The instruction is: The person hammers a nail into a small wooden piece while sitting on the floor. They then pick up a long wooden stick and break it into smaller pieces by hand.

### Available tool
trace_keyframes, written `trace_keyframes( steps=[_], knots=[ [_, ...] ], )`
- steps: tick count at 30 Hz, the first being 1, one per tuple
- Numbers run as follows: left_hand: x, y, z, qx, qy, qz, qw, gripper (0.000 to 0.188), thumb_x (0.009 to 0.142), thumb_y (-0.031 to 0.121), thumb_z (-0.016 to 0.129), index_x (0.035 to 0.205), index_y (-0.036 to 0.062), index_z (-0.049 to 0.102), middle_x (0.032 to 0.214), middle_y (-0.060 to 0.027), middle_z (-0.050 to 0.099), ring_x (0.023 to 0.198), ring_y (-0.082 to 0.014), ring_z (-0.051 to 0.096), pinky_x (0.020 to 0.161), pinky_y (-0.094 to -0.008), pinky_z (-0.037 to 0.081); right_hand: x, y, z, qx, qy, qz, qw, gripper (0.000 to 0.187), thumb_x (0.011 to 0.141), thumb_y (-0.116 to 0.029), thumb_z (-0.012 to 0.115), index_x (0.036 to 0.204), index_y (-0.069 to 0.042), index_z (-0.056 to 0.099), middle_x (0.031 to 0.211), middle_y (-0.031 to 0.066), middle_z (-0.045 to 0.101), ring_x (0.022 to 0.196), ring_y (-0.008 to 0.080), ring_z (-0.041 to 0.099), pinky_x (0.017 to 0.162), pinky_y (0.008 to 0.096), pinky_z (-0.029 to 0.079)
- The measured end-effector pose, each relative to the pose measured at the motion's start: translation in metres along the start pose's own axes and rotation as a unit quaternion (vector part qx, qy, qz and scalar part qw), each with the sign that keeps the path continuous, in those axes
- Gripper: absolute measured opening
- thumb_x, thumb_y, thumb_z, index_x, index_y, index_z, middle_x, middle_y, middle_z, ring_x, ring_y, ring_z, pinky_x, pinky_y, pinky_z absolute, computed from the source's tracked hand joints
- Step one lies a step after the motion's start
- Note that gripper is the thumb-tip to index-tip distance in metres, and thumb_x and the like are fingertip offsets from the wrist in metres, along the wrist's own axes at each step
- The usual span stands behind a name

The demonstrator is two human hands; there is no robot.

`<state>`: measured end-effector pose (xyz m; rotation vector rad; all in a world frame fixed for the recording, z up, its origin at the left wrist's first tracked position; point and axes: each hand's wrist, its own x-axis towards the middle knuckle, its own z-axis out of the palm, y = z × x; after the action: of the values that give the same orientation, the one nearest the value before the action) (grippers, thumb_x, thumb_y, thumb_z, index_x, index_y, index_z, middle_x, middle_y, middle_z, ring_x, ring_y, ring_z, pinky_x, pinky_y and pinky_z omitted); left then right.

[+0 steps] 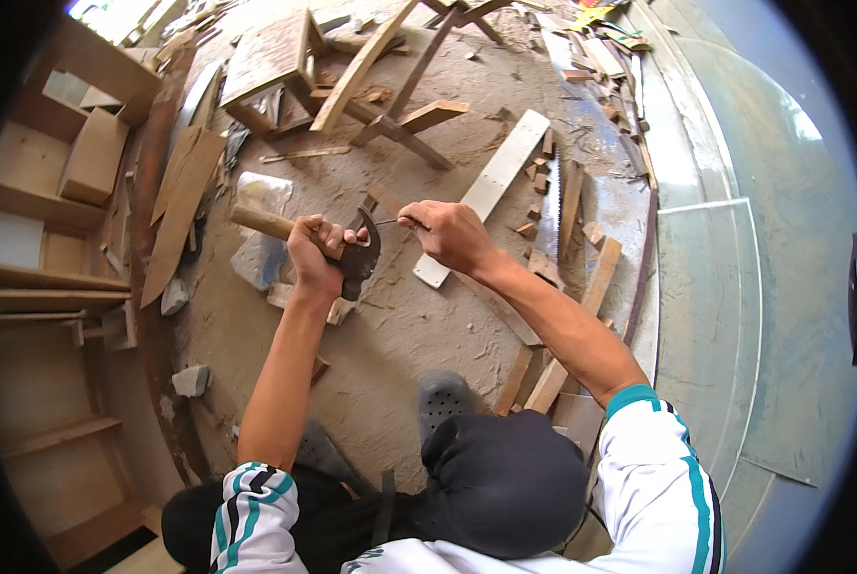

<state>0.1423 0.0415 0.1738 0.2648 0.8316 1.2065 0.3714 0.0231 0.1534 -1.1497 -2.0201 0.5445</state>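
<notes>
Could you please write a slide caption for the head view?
Left hand gripping a hammer, right hand pinching a thin rod, above wood-strewn ground.

Woodworking workshop, makeshift: handsaw (554, 215), hammer (360, 260), scattered wood offcuts (600, 287), bare wooden shelving (27, 161), dusty floor (390, 344).

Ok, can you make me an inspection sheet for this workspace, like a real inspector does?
Surface: dusty, uneven brown floor.
Things in hand: a hammer with a wooden handle, and a thin nail-like piece beside its head; whether they touch is unclear.
Clutter: white board, handsaw, wood blocks and stone chunks scattered about.
Left hand: closed around the hammer near its head.
Right hand: pinching the thin piece.
Cables: nothing seen for certain.
Surroundings: wooden shelving at the left, glass sheets at the right.
</notes>
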Motion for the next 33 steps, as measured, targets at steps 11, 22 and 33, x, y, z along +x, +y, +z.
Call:
trace_keyframes(
  steps=[11,22,33],
  knots=[
    [0.058,-0.084,0.073,0.210,0.064,-0.251,0.943,0.029,0.092,0.019,0.051,0.065,0.0132,0.041,0.052,-0.0052,0.042,0.053,-0.0262,0.054,0.060,-0.0493,0.055,-0.080,0.138,-0.073,-0.078,0.177,0.396,0.898,0.024,0.103,-0.023,0.051,0.101,-0.006,0.067,0.083,0.0083,0.075,0.060,0.0193,0.069,0.052,0.0321,0.055],
    [0.109,0.040,0.064,0.672,0.009,-0.077,0.737,0.030,0.093,0.030,0.062,0.080,0.0034,0.059,0.065,-0.0057,0.057,0.054,-0.0189,0.058,0.051,-0.0351,0.047,-0.063,0.182,-0.121,-0.169,-0.153,0.444,0.866,0.059,0.092,-0.045,0.063,0.127,0.002,0.062,0.119,0.0247,0.068,0.110,0.0398,0.066,0.096,0.0470,0.052],
    [0.116,0.120,-0.054,0.438,0.029,-0.080,0.895,0.033,0.091,0.030,0.067,0.070,0.0096,0.053,0.060,-0.0040,0.052,0.050,-0.0200,0.055,0.053,-0.0350,0.047,0.021,-0.002,0.115,-0.199,-0.473,0.138,0.847,0.061,0.089,-0.054,0.068,0.125,-0.005,0.058,0.114,0.0182,0.067,0.108,0.0366,0.065,0.087,0.0482,0.053]
  ],
)
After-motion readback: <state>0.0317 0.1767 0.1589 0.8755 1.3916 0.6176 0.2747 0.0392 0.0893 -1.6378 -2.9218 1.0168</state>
